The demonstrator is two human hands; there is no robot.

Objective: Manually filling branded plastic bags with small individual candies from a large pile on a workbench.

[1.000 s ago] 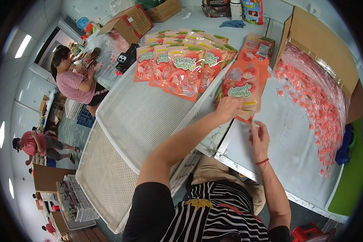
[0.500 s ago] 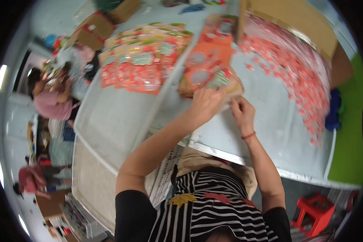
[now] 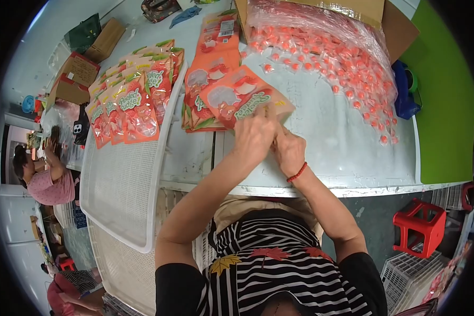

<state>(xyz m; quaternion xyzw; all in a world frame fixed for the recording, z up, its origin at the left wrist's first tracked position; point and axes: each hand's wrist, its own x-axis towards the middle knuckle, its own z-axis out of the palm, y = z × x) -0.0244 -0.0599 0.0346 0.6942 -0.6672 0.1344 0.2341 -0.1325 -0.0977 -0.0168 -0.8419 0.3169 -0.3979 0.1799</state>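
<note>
An orange and cream fudge pouch with a clear round window lies slanted before me, overlapping a pile of like pouches. At its near right end, my left hand is closed on the cream edge with curled fingers. My right hand, a red bead bracelet on its wrist, pinches the same end, touching the left. The fingertips are partly hidden behind the hands. To the right, many small clear-wrapped red and white candies spill over the pale table from a plastic-lined carton.
Rows of filled-looking pouches lie on a white mesh tray at left. Blue tape rolls sit beyond the candies. A red stool stands on the floor at right. Another person works at far left.
The view has swung, so the table and trays appear further left. My hands have drawn together at the pouch's end, and more of the pouch's front shows.
</note>
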